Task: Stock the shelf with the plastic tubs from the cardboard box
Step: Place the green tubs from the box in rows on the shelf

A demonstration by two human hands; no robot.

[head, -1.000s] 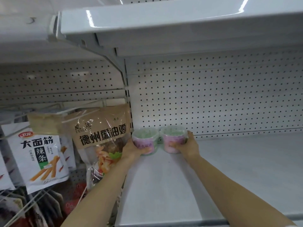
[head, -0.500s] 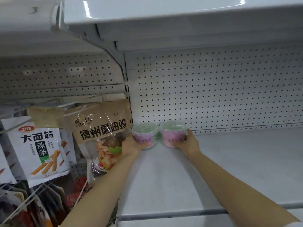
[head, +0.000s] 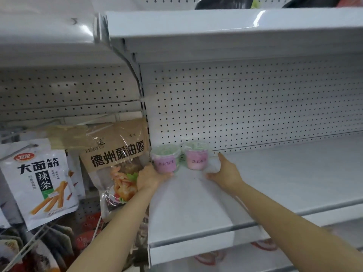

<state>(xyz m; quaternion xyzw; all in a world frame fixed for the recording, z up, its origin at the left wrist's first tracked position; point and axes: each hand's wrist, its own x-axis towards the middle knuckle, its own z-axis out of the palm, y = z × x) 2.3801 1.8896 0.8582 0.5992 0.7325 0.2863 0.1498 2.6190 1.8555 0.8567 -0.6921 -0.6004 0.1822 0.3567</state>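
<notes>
Two plastic tubs stand upright at the back left corner of the white shelf (head: 255,183), against the perforated panel. The left hand (head: 149,176) grips the left tub (head: 166,159) from its 7 o'clock side, fingers curled under the base. The right hand (head: 225,172) is released: fingers spread, just beside the right tub (head: 196,157) at 4 o'clock, not touching.

Two clear glossy plastic tubs (head: 166,160) sit on a smooth, matt white metal shelf (head: 275,173), beside a crinkly glossy bag (head: 117,154).
</notes>
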